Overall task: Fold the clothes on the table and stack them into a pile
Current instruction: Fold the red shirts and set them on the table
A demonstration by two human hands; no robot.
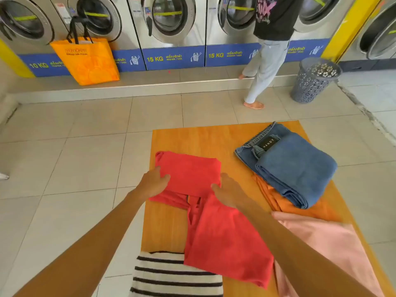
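Orange wood table (pixel 171 221) stands on pale floor tiles (pixel 75 157) facing five washers (pixel 171 20) at twelve o'clock. Your left hand (pixel 153 183) and right hand (pixel 230 192) each pinch the red garment (pixel 192 172) at centre; folded jeans (pixel 293 166) lie at two o'clock.

Two bare forearms are seen, entering from the lower left and lower right of the frame. No sleeves are worn. The left hand (pixel 153 182) and right hand (pixel 230 192) are ungloved.
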